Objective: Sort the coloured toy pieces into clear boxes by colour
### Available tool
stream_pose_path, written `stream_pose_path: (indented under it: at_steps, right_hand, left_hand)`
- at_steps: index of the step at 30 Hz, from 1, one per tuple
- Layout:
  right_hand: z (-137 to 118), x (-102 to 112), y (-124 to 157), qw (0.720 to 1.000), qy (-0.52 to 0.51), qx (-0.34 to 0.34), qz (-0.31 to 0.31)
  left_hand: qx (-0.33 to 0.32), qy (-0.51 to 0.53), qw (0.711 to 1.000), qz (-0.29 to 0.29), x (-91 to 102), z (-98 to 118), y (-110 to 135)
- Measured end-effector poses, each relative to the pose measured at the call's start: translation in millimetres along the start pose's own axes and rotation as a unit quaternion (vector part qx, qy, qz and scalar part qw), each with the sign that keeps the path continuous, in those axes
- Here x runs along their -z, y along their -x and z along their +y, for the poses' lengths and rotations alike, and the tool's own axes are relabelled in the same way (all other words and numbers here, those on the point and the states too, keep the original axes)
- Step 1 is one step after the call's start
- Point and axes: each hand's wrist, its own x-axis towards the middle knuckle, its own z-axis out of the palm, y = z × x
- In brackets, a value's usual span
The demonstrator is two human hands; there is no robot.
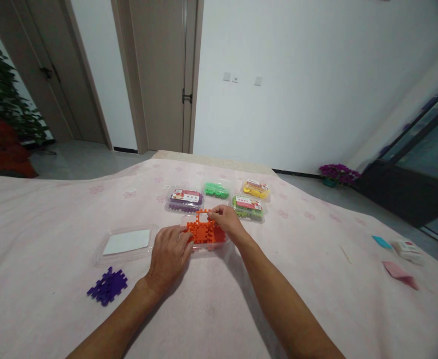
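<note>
Four boxes and one tub sit mid-frame. Right hand pinches one orange piece; left hand, half-curled, touches the tub

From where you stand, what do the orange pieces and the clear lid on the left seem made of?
Orange pieces: probably smooth plastic, from even colour and crisp notched edges. Clear lid: likely glossy plastic; pink cloth shows through its rim.

Left fingers curl, right fingers pinch, forearms extended forward.
</note>
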Motion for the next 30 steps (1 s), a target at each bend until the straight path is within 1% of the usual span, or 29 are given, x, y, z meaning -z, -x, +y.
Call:
stream_pose_path:
  at_steps: [3,5,9,11,13,15,18,20,21,23,25,27,30]
  right_hand:
    - [-1,1,0,1.0,0.011,-0.003,0.004]
    - [-2,0,0,1.0,0.013,-0.005,-0.001]
    - [1,-3,-2,1.0,0.023,-0.002,-0.012]
    - [3,-4,-3,1.0,0.004,-0.001,0.007]
    - [6,-5,-4,0.999,-0.037,-0.009,0.036]
    - [8,-4,-5,0.996,-0.066,-0.015,0.05]
    - [10,-2,-5,0.998,-0.046,-0.002,0.049]
    - [9,-2,-5,0.998,-0.031,0.006,0.048]
    - [9,-2,-4,0.998,-0.035,0.004,0.044]
    - [7,-3,-4,0.997,-0.066,-0.007,0.027]
    - [6,-4,-3,0.995,-0.103,-0.013,0.008]
    - [6,-5,-3,0.993,-0.121,-0.011,-0.001]
    - [9,-6,-2,0.995,-0.103,-0.002,0.013]
  left_hand:
    - [0.006,-0.02,1.0,0.004,-1.7,3,-1]
    - [-0.004,-0.016,1.0,0.005,-3.8,5,-2]
    - [-0.03,0.013,0.999,-0.025,-6.7,10,-5]
    - [-0.029,0.009,0.999,-0.037,-6.5,13,-8]
    - [-0.031,-0.004,0.998,-0.047,-5.8,16,-10]
    - [-0.03,-0.021,0.998,-0.059,-5.3,19,-11]
    - [-0.025,-0.032,0.997,-0.072,-5.6,22,-13]
    - [-0.007,-0.012,0.998,-0.067,-5.7,22,-16]
    - [0.014,0.002,0.998,-0.058,-5.5,21,-19]
    - [0.073,0.019,0.996,-0.036,-4.7,18,-27]
    - [0.127,0.014,0.991,-0.03,-4.3,14,-38]
    - [0.147,0.004,0.988,-0.054,-5.3,9,-48]
    - [0.147,-0.002,0.984,-0.1,-8.3,3,-57]
